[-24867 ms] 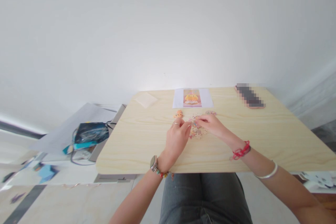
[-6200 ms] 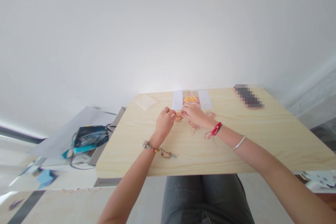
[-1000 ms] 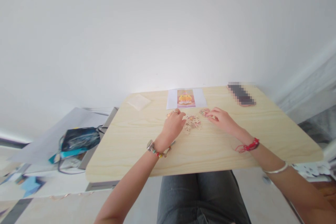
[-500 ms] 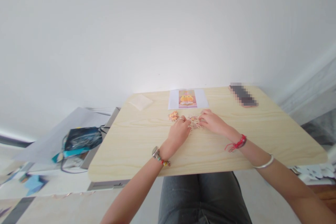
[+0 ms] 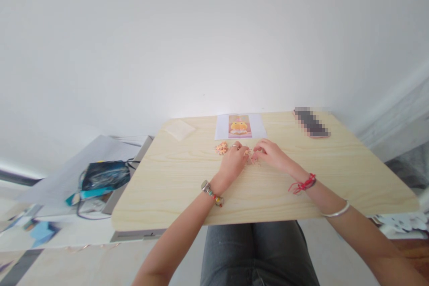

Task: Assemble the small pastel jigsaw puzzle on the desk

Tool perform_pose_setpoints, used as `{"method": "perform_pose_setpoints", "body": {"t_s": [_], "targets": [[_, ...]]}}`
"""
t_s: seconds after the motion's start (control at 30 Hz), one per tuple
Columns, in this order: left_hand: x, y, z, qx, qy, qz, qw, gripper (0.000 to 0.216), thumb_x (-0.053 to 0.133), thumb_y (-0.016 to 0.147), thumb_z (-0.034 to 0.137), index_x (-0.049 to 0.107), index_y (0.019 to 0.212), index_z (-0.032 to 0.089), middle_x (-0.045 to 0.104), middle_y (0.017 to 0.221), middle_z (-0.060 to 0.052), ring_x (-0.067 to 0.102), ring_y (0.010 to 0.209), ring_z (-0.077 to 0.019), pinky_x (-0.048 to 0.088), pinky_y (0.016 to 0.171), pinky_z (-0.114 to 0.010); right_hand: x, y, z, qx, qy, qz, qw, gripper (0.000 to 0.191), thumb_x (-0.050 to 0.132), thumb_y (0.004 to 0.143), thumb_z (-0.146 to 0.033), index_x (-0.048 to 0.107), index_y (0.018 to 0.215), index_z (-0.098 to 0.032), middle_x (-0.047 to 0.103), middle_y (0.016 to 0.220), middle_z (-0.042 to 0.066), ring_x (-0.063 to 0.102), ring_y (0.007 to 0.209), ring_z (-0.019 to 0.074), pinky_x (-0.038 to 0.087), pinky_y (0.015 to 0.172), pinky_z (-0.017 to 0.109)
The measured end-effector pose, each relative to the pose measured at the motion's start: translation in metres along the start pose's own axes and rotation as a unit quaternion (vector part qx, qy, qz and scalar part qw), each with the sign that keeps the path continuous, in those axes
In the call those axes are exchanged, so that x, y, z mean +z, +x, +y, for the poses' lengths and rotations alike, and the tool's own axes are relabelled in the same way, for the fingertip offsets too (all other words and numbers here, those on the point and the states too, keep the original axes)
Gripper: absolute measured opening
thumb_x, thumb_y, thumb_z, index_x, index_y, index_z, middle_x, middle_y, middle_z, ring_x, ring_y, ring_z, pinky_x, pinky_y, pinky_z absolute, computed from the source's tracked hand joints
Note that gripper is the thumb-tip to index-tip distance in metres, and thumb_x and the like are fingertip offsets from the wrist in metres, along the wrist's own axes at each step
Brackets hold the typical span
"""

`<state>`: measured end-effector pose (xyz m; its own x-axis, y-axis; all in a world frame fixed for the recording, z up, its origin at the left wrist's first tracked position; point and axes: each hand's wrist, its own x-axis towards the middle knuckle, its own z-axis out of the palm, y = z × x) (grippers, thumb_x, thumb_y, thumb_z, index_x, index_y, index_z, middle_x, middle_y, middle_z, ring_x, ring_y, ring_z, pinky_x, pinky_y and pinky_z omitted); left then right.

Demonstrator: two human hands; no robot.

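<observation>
Small jigsaw puzzle pieces (image 5: pixel 254 160) lie in a loose patch on the wooden table, partly covered by my hands. My left hand (image 5: pixel 233 161) bends over the left side of the patch, fingers curled together onto the pieces. From the right, my right hand (image 5: pixel 269 153) reaches in with thumb and fingers pinched at the pieces. Which pieces each hand grips is too small to make out. A separate heap of orange puzzle pieces (image 5: pixel 221 147) sits just left of my left fingers. Behind lies a paper sheet with a printed yellow cartoon picture (image 5: pixel 239 127).
The pale wooden table (image 5: pixel 161 187) stands against a white wall. A whitish flat packet (image 5: pixel 180 130) rests at its back left, a blurred-out phone (image 5: pixel 311 122) at its back right. A dark bag (image 5: pixel 106 177) lies on a lower surface to the left.
My left hand has moved right and slightly closer to my right hand, covering more of the loose pieces. The right hand has barely shifted.
</observation>
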<state>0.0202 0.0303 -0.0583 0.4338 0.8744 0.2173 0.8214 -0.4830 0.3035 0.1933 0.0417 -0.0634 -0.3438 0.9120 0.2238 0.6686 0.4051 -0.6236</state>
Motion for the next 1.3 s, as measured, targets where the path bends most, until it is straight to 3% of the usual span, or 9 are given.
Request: {"method": "perform_pose_setpoints", "body": {"t_s": [0.13,0.27,0.37,0.47,0.7,0.93,1.03,1.3], "targets": [[-0.001,-0.001,0.000,-0.003,-0.040,0.078,0.996,0.026,0.052,0.080,0.025,0.052,0.105,0.018,0.050,0.096,-0.005,0.054,0.085,-0.0148,0.045,0.077,-0.029,0.003,0.001,-0.009,0.068,0.184,-0.003,0.981,0.021,0.053,0.075,-0.034,0.060,0.070,-0.015,0.054,0.062,0.000,0.048,0.057,0.0117,0.035,0.054,0.024],[-0.004,-0.002,0.002,0.003,-0.073,0.119,0.990,0.014,0.050,0.081,0.025,0.056,0.092,0.018,0.050,0.090,-0.004,0.053,0.081,-0.0136,0.046,0.075,-0.027,0.009,-0.003,-0.018,0.117,0.360,-0.022,0.926,0.035,0.052,0.074,-0.048,0.051,0.061,-0.016,0.033,0.043,-0.008,0.030,0.041,0.0064,0.021,0.042,0.022],[-0.006,-0.003,0.003,0.010,-0.076,0.128,0.989,0.014,0.049,0.082,0.026,0.057,0.091,0.019,0.051,0.087,-0.003,0.053,0.078,-0.0128,0.045,0.073,-0.026,0.014,-0.007,-0.020,0.121,0.448,-0.034,0.885,0.037,0.054,0.072,-0.052,0.047,0.060,-0.017,0.028,0.042,-0.009,0.024,0.039,0.0052,0.017,0.040,0.022],[-0.008,-0.004,0.004,0.019,-0.055,0.120,0.991,0.017,0.046,0.083,0.026,0.059,0.091,0.019,0.051,0.086,-0.004,0.052,0.077,-0.0128,0.045,0.072,-0.026,0.015,-0.009,-0.018,0.129,0.456,-0.021,0.880,0.039,0.055,0.071,-0.052,0.044,0.059,-0.017,0.031,0.044,-0.009,0.026,0.039,0.0051,0.017,0.040,0.023],[-0.009,-0.002,0.005,0.012,-0.050,0.073,0.996,0.017,0.044,0.085,0.026,0.059,0.085,0.018,0.052,0.084,-0.003,0.053,0.079,-0.0131,0.044,0.071,-0.025,0.009,-0.014,-0.020,0.145,0.390,0.009,0.909,0.036,0.055,0.071,-0.051,0.049,0.062,-0.017,0.034,0.046,-0.007,0.029,0.042,0.0058,0.018,0.040,0.022],[-0.007,-0.009,0.010,-0.006,-0.047,0.101,0.994,0.016,0.043,0.085,0.027,0.056,0.085,0.017,0.052,0.086,-0.004,0.053,0.079,-0.0138,0.044,0.072,-0.026,0.015,-0.015,-0.025,0.182,0.526,0.013,0.831,0.034,0.063,0.064,-0.046,0.046,0.059,-0.017,0.033,0.048,-0.007,0.027,0.041,0.0046,0.019,0.039,0.021],[-0.009,-0.011,0.014,-0.001,-0.021,0.091,0.996,0.017,0.042,0.086,0.027,0.056,0.087,0.018,0.052,0.085,-0.004,0.052,0.078,-0.0135,0.044,0.069,-0.025,0.017,-0.018,-0.027,0.175,0.549,0.001,0.817,0.032,0.064,0.064,-0.045,0.048,0.061,-0.017,0.034,0.049,-0.007,0.027,0.042,0.0049,0.020,0.040,0.021],[-0.014,-0.019,0.014,0.022,0.003,0.116,0.993,0.019,0.041,0.086,0.029,0.057,0.087,0.020,0.052,0.086,-0.004,0.051,0.076,-0.0133,0.042,0.064,-0.023,0.010,-0.030,-0.035,0.193,0.434,0.075,0.877,0.029,0.061,0.066,-0.044,0.054,0.061,-0.017,0.033,0.047,-0.006,0.026,0.043,0.0063,0.015,0.041,0.023]]}}
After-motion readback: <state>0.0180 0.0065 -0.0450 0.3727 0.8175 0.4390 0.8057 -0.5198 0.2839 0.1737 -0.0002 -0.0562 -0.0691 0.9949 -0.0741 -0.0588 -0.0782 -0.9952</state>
